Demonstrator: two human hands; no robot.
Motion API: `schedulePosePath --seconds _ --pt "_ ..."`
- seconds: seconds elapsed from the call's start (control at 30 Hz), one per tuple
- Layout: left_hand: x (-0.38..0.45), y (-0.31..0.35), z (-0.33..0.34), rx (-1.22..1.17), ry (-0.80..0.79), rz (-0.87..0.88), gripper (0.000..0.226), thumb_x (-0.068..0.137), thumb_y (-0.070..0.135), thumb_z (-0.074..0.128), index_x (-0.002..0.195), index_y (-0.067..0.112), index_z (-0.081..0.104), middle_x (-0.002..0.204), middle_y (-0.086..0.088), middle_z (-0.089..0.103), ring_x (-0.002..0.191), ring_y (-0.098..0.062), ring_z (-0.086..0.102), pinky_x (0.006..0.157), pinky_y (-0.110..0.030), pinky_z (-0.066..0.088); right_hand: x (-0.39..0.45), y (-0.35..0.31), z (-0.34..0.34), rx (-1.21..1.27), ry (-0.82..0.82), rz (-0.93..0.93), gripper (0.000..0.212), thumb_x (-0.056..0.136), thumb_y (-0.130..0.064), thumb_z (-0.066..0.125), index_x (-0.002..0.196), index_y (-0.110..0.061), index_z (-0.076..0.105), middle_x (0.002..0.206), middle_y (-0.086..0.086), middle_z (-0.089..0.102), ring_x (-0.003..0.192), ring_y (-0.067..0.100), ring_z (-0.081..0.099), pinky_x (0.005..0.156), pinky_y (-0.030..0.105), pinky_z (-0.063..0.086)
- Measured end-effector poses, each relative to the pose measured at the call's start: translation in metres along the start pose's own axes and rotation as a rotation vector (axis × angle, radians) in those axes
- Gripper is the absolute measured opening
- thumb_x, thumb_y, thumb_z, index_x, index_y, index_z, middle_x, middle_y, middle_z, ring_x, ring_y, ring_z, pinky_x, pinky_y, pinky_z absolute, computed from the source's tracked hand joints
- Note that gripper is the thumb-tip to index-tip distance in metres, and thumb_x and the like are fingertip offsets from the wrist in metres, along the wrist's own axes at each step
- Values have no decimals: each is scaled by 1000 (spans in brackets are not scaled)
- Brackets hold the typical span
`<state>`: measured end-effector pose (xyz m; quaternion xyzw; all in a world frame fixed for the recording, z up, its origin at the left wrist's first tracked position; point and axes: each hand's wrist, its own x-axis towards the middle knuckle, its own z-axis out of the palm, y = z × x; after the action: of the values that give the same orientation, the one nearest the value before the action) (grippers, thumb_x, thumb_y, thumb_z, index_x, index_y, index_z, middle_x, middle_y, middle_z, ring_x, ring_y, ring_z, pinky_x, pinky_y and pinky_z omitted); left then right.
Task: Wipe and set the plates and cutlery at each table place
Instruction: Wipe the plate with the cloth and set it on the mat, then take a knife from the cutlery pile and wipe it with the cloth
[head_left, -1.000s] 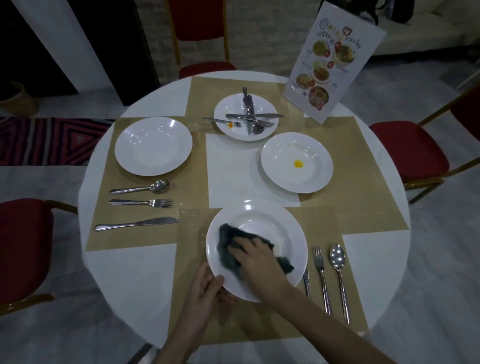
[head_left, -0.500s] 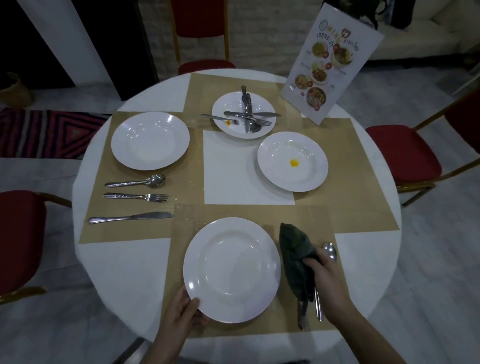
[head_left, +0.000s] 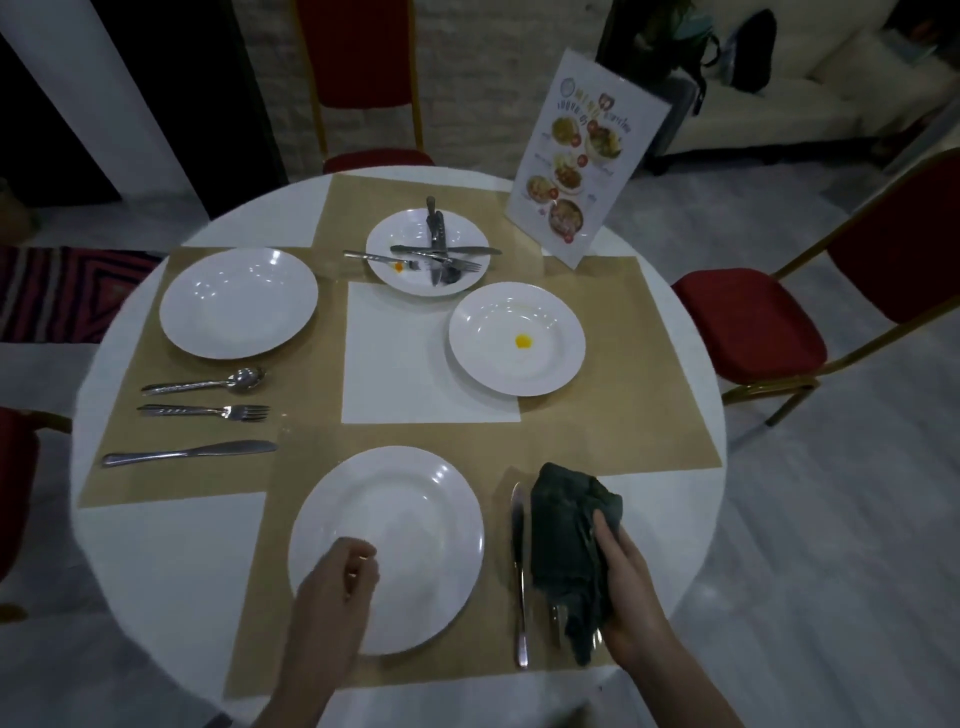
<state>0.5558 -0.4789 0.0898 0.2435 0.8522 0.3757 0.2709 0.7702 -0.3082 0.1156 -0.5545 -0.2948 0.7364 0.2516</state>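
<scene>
Showing a round white surface (head_left: 156, 545) laid with tan placemats (head_left: 597, 441), seen from above. Near centre, a clean white plate (head_left: 410, 530) rests on the near placemat; the left hand (head_left: 337, 587) hovers over its near-left rim with fingers loosely curled, its grip narrow and holding nothing. Just right of the plate lies a knife (head_left: 518, 566), pointing far. Right of the knife, the right hand (head_left: 626, 592) has its grip closed around a dark cloth (head_left: 566, 540), which is bunched over other cutlery; only a glint of metal shows under the cloth's near end, too hidden to identify.

At the left place, a clean plate (head_left: 238, 303) sits far of a spoon (head_left: 208, 383), a fork (head_left: 205, 411) and a second knife (head_left: 189, 453), laid parallel and apart. At the right, a plate with a yellow spot (head_left: 517, 339) lies partly off its placemat. At the far place, a smaller plate (head_left: 410, 228) carries a loose pile of cutlery (head_left: 436, 254) and an orange smear. A standing menu card (head_left: 589, 156) at the far right shows dish photographs; its heading and captions are too blurred to read. Red chairs (head_left: 748, 332) surround the surface.
</scene>
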Motion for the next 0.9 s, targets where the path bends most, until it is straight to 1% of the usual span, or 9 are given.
schedulePosePath --seconds 0.1,0.23,0.3,0.37,0.43,0.53,0.6,0.7,0.9 --pt "-8 33 46 22 -122 83 22 91 8 58 80 28 58 73 5 68 72 -10 65 71 -35 55 2 -21 -30 -15 -20 -13 32 97 -32 53 123 -17 63 112 9 72 105 30 67 89 45 54" --pt "-24 82 118 16 -190 130 20 91 11 58 79 27 59 70 7 66 66 -6 62 67 -30 52 17 -58 -79 -96 -58 -44 22 100 -21 50 115 -17 66 101 8 75 97 27 70 80 40 57" --pt "-31 112 153 -21 -217 154 15 92 12 57 84 23 61 83 3 66 67 -9 61 66 -30 53 29 -77 -103 -149 -89 -56 22 100 -17 49 115 -16 65 102 8 75 96 25 70 78 37 57" --pt "-34 142 187 -40 -200 184 14 94 13 55 85 21 62 91 0 62 72 -12 61 64 -18 49 38 -95 -128 -221 -119 -86 22 101 -16 48 116 -17 64 107 8 73 98 23 69 82 38 57" --pt "-36 172 215 -88 -163 166 14 94 8 53 87 15 64 81 1 65 72 -18 64 68 -11 48 45 -114 -151 -282 -148 -123 22 101 -16 47 117 -18 63 109 7 71 99 22 68 86 39 57" --pt "-35 205 254 -93 -190 157 17 96 9 50 88 17 62 72 4 68 66 -15 65 62 -27 53 57 -140 -184 -344 -169 -161 22 101 -16 48 117 -21 61 110 5 70 100 20 68 88 38 57" --pt "-33 218 275 -70 -222 148 16 95 11 50 87 21 60 72 5 67 64 -10 64 59 -25 51 66 -154 -201 -385 -176 -169 22 100 -16 49 119 -21 61 112 4 70 101 19 67 90 38 56" --pt "-23 229 299 -80 -233 105 17 95 12 52 85 23 59 71 4 68 64 -12 63 58 -23 49 84 -173 -217 -428 -192 -157 23 101 -18 48 120 -21 60 113 3 69 103 17 66 90 36 56" --pt "17 248 322 -159 -182 -48 16 96 4 50 87 11 61 74 -11 67 59 -10 60 52 -17 47 141 -227 -214 -477 -269 -164 17 101 -16 48 110 -27 58 109 -1 67 99 13 64 81 24 54"
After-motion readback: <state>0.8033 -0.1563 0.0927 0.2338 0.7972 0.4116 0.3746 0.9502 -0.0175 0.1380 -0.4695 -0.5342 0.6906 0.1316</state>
